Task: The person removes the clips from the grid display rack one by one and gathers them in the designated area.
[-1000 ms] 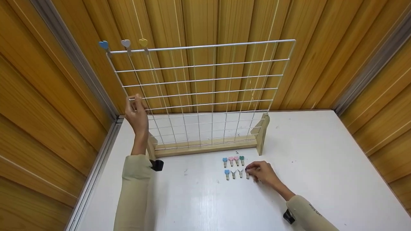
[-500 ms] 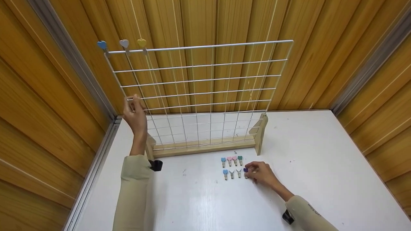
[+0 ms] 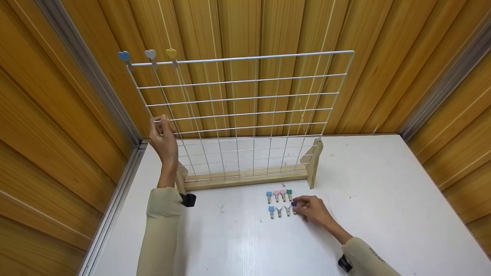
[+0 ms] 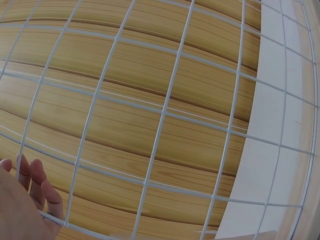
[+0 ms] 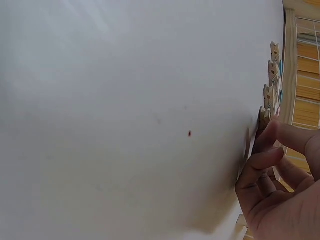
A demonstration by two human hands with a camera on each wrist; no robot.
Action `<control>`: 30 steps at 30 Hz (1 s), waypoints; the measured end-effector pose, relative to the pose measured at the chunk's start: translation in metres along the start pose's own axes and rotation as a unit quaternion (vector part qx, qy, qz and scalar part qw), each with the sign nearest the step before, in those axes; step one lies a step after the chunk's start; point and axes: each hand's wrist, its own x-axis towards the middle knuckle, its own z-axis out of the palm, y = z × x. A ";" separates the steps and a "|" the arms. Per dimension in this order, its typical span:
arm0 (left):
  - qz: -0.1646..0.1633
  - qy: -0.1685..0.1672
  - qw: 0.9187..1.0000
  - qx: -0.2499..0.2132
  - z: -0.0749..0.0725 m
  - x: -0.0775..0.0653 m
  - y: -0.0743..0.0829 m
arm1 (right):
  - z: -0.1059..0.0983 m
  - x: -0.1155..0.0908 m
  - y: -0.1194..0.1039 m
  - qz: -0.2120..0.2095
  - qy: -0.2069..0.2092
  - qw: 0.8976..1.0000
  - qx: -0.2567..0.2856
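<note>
My left hand grips the left edge of a white wire grid, which stands upright in a wooden base. In the left wrist view, fingers curl around the wires. On the white table, my right hand pinches a small clothespin with a purple heart at the right end of the front row. Its lower part is partly hidden by the fingers. Beside it in that row are a blue heart clothespin and two pale-topped ones.
Behind that row lie a blue clothespin, two pink ones and a green one. Blue, white and yellow heart clothespins sit clipped on the grid's top bar at the left. Wood-panelled walls enclose the table.
The purple heart, mostly covered by the right fingertips before, now shows beside them. The left hand keeps its grip on the grid, and the head view has shifted slightly.
</note>
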 end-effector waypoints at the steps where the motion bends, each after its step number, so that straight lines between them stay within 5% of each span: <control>1: 0.001 0.000 1.000 0.000 0.000 0.000 0.000 | -0.001 0.000 -0.001 0.001 0.000 1.000 -0.001; 10: 0.001 0.006 1.000 -0.001 -0.002 -0.001 0.000 | -0.009 -0.001 -0.011 -0.002 0.017 0.999 -0.028; 18: 0.000 0.006 1.000 0.007 0.001 -0.001 -0.004 | -0.015 0.004 -0.025 -0.057 0.050 0.997 -0.026; 21: -0.003 0.005 1.000 -0.001 0.000 -0.007 0.007 | -0.012 0.006 -0.034 -0.068 0.042 0.997 -0.020; 30: 0.006 0.005 1.000 -0.013 0.000 -0.001 -0.001 | -0.016 0.027 -0.101 -0.134 0.002 0.990 -0.030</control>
